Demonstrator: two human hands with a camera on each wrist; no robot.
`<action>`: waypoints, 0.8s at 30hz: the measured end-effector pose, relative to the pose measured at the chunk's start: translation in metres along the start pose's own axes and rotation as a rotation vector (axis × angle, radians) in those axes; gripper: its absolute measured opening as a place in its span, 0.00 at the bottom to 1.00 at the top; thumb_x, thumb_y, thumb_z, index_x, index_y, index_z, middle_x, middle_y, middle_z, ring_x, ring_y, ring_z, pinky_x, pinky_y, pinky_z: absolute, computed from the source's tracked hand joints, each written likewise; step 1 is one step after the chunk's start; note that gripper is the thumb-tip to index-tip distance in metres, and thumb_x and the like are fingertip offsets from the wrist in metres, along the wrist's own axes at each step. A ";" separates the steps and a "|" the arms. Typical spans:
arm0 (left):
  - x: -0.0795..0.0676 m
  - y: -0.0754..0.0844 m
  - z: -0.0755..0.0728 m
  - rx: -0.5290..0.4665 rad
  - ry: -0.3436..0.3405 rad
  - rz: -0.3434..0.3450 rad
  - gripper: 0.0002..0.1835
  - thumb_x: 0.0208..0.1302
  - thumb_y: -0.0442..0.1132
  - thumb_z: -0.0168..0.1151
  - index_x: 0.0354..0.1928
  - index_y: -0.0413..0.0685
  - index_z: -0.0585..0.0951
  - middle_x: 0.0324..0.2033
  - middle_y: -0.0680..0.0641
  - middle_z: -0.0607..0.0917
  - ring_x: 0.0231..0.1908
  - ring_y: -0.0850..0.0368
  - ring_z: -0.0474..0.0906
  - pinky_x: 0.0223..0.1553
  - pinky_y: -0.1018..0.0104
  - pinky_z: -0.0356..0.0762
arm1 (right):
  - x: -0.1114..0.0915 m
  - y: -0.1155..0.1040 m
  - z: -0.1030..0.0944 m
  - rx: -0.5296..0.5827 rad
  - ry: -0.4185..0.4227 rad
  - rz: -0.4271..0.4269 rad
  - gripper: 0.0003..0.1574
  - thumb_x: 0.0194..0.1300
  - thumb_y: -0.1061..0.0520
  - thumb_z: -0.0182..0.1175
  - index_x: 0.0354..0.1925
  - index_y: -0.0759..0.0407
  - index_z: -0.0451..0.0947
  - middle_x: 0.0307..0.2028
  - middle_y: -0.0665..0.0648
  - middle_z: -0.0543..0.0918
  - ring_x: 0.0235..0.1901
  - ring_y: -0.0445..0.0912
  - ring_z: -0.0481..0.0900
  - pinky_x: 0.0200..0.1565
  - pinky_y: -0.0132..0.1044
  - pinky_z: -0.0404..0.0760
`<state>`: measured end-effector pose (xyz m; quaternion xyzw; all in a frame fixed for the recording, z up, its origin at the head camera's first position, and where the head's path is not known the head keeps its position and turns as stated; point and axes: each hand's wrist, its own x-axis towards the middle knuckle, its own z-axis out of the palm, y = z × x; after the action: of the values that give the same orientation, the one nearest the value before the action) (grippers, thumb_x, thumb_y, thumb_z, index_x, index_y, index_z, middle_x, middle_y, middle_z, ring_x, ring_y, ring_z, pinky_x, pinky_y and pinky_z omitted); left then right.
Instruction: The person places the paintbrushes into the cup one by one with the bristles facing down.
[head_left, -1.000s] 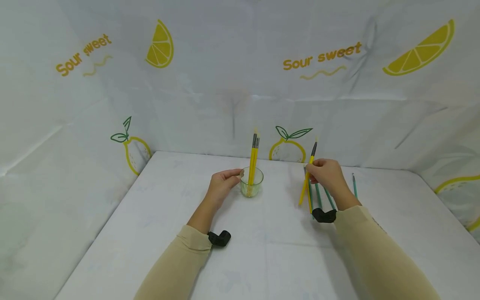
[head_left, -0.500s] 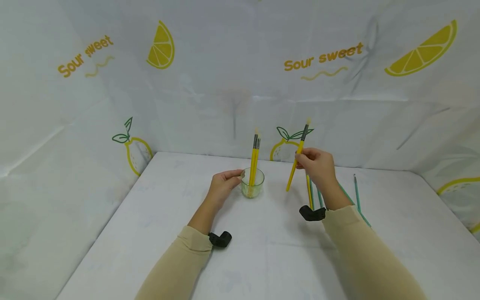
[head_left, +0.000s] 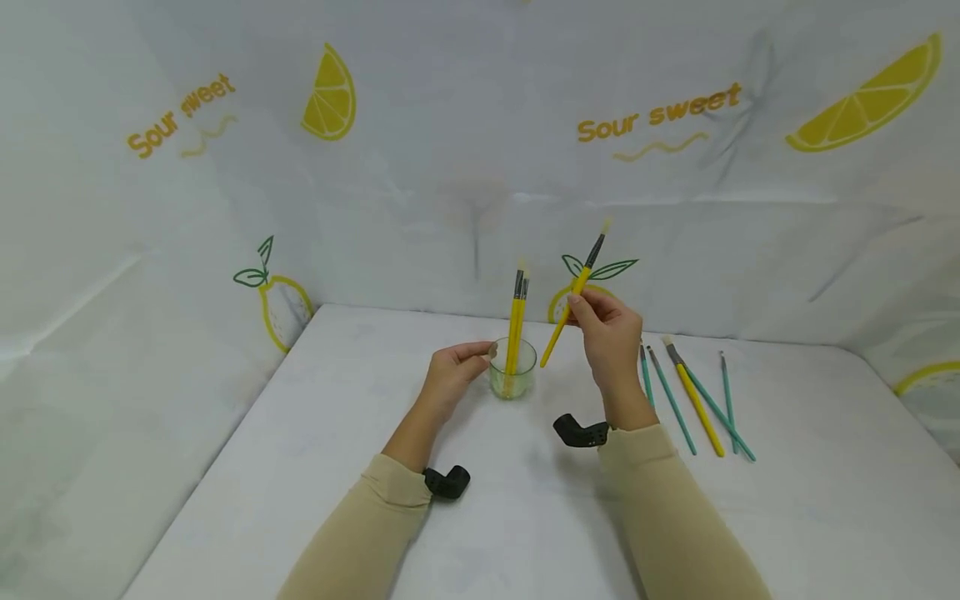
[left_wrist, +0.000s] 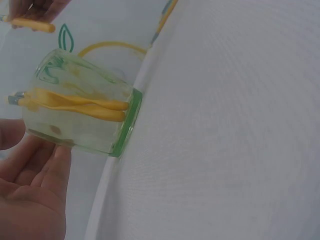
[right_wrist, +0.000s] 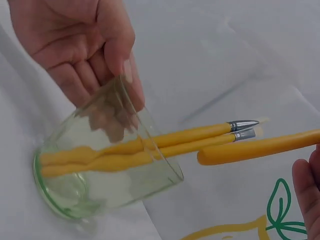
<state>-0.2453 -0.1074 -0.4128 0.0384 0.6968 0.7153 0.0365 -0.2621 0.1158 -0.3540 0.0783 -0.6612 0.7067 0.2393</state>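
Observation:
A clear, green-tinted glass (head_left: pixel 527 373) stands upright on the white table with two yellow paintbrushes (head_left: pixel 515 325) in it, bristles up. My left hand (head_left: pixel 448 379) pinches the glass at its rim, thumb and fingers on its left side. To the right of the glass, my right hand (head_left: pixel 611 337) holds another yellow paintbrush (head_left: pixel 558 337) in the air. That brush tilts, with its bristles up and its handle end low. In the right wrist view, the held brush's handle (right_wrist: pixel 250 150) ends beside the bristles of the brushes in the glass.
Right of my right hand, a yellow paintbrush (head_left: pixel 699 406) and several thin green paintbrushes (head_left: pixel 673 404) lie on the white table (head_left: pixel 495 550). Behind rises a white cloth backdrop (head_left: pixel 420 217) printed with lemons and lettering.
My right hand has lifted the yellow paintbrush from among the brushes on the table and carried it left, close to the glass. The left hand keeps its hold on the rim.

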 end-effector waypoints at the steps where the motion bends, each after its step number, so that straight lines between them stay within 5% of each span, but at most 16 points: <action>1: -0.002 0.004 0.001 0.000 -0.009 0.000 0.17 0.66 0.33 0.59 0.56 0.36 0.81 0.56 0.40 0.83 0.59 0.53 0.76 0.59 0.65 0.76 | -0.001 0.001 0.002 0.016 0.010 -0.006 0.22 0.66 0.56 0.64 0.47 0.75 0.80 0.34 0.53 0.86 0.31 0.42 0.84 0.40 0.32 0.85; 4: -0.008 0.016 0.003 0.006 -0.019 -0.005 0.17 0.66 0.32 0.58 0.56 0.33 0.80 0.56 0.39 0.83 0.59 0.53 0.77 0.59 0.64 0.76 | -0.003 0.002 0.007 0.018 0.023 -0.024 0.22 0.66 0.55 0.64 0.47 0.75 0.81 0.35 0.56 0.85 0.32 0.42 0.84 0.41 0.32 0.85; 13: 0.008 -0.009 -0.001 0.009 0.014 -0.006 0.16 0.67 0.35 0.60 0.54 0.39 0.83 0.55 0.44 0.84 0.59 0.55 0.77 0.60 0.63 0.75 | -0.007 0.009 0.016 -0.084 0.010 -0.031 0.19 0.68 0.54 0.62 0.49 0.67 0.83 0.39 0.62 0.86 0.35 0.41 0.83 0.43 0.28 0.83; 24: 0.008 -0.012 0.000 0.009 0.031 0.019 0.15 0.65 0.36 0.61 0.52 0.41 0.84 0.54 0.44 0.85 0.59 0.55 0.77 0.59 0.64 0.76 | -0.013 0.027 0.021 -0.230 -0.060 0.020 0.21 0.68 0.49 0.62 0.47 0.65 0.84 0.38 0.60 0.86 0.35 0.38 0.83 0.42 0.28 0.80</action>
<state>-0.2538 -0.1064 -0.4252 0.0342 0.7000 0.7131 0.0186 -0.2668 0.0920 -0.3815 0.0648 -0.7455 0.6259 0.2197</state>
